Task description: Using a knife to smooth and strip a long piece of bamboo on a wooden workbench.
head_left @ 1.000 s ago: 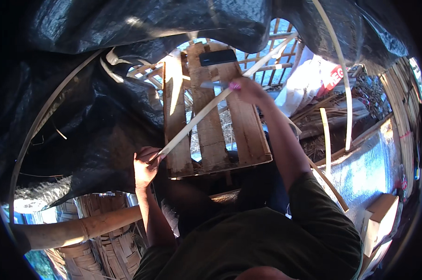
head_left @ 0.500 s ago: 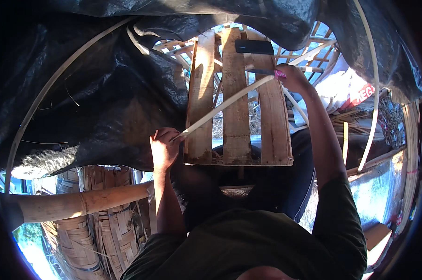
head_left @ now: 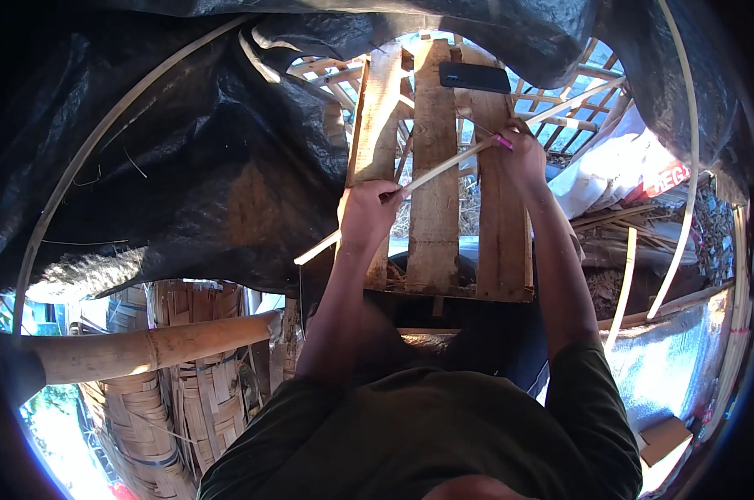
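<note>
A long pale bamboo strip (head_left: 444, 167) runs diagonally over a wooden slatted pallet (head_left: 434, 242). My left hand (head_left: 369, 208) grips the strip near its lower left end. Farther up the strip, my right hand (head_left: 523, 154) holds it; a small pink thing shows at the fingers, too small to tell what it is. The strip's upper end reaches past the pallet toward the right.
A dark flat phone (head_left: 474, 77) lies on the pallet's far end. Black plastic sheeting (head_left: 185, 167) covers the left and top. A thick bamboo pole (head_left: 144, 350) and woven baskets (head_left: 185, 400) are at lower left. More strips (head_left: 623, 283) and a white sack (head_left: 619, 167) lie at right.
My left hand has slid up along the strip toward the pallet's middle, leaving a longer free end behind it. The view has shifted, so the pallet sits more central.
</note>
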A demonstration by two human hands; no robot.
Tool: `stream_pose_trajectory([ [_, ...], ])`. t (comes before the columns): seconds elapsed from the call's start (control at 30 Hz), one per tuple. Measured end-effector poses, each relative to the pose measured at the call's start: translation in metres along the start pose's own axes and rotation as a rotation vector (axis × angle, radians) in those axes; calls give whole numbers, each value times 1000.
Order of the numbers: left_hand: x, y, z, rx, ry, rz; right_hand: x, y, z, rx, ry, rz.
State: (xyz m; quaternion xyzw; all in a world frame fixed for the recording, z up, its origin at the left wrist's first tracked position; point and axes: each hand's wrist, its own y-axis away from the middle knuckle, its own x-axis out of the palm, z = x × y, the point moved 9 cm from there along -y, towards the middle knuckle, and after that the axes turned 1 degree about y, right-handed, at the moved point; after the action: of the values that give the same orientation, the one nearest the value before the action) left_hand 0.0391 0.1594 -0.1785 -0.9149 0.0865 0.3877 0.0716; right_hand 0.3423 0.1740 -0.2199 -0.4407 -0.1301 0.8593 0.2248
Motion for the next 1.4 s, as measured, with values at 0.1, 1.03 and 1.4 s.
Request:
stream_pose_trajectory([
  [0.1,5,0,1,48,110,-86,-1,2,-5,26,35,-41],
  [1.03,4,-24,-1,266,-97,250,0,14,7,31,139,-71],
  [1.4,-156,20,-23,390,87,-408,-2,18,16,81,235,-8],
])
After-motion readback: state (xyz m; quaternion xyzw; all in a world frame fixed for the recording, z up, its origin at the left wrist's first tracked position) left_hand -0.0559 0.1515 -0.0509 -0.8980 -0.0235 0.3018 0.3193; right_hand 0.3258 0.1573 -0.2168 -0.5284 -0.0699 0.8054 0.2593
